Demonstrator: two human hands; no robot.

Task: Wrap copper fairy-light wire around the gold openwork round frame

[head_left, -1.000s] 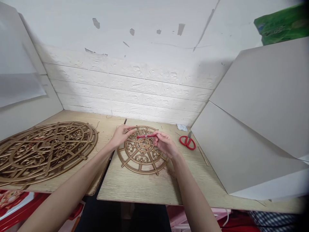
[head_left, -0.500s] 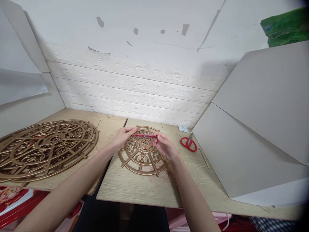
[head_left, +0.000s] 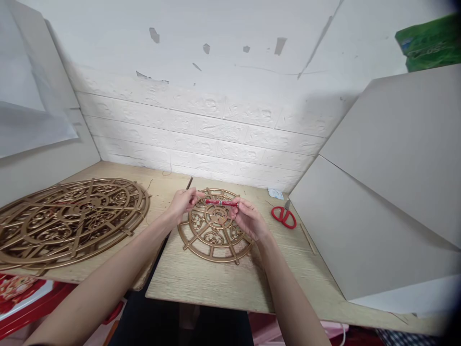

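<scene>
My right hand (head_left: 248, 218) pinches the right end of a slim red pen (head_left: 218, 202) with a silvery band at its middle. The pen lies nearly level above a round gold openwork panel (head_left: 214, 238) on the table. Just left of the pen's free end is my left hand (head_left: 183, 205), thumb and fingers drawn together and the index finger reaching towards the tip. Whatever may be between those fingers is too small to make out. Red-handled scissors (head_left: 284, 216) lie to the right of my right hand.
Larger gold openwork panels (head_left: 79, 223) are stacked on the left tabletop. A thin stick (head_left: 308, 239) and a small pale blue packet (head_left: 275, 193) lie at the right. White boards (head_left: 374, 202) flank the table, and a white brick-patterned wall (head_left: 205, 129) closes the back.
My left hand has moved slightly left, off the pen's left end. My right hand keeps hold of the pen. The whole view has shifted a little.
</scene>
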